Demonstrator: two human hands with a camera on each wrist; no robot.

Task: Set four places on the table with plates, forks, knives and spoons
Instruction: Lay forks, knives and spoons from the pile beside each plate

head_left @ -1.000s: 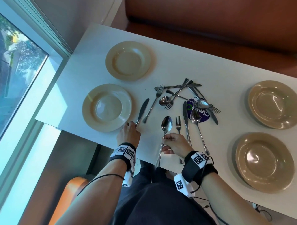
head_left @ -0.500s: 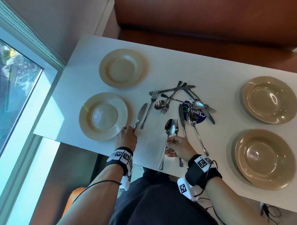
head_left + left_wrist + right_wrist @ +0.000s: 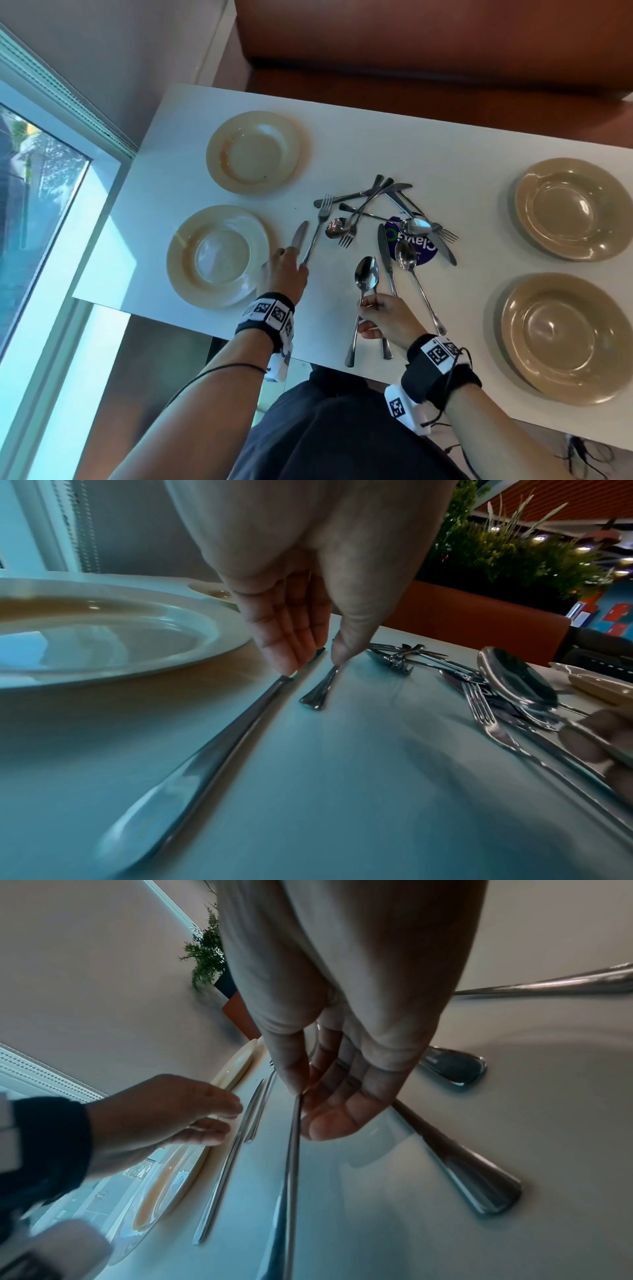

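Observation:
Four beige plates are on the white table: two at the left [image 3: 219,255] [image 3: 253,150], two at the right [image 3: 575,209] [image 3: 561,339]. Right of the near-left plate lie a knife [image 3: 299,236] and a fork [image 3: 317,229]. My left hand [image 3: 291,258] rests on them with straight fingers on the knife handle [image 3: 219,750] and the thumb on the fork handle [image 3: 318,693]. My right hand [image 3: 364,305] pinches a spoon [image 3: 366,274] by its handle [image 3: 293,1150] near the front edge. Another handle [image 3: 386,349] sticks out under that hand.
A tangled pile of forks, knives and spoons [image 3: 373,205] lies mid-table by a round blue sticker [image 3: 426,251]. A separate knife [image 3: 383,250] and spoon [image 3: 406,255] lie beside my right hand. An orange bench [image 3: 445,51] runs behind the table, a window [image 3: 34,205] at the left.
The spoon in my right hand has shifted right and now covers the fork that lay beside it. My left hand stays at the knife, its thumb now on the fork handle.

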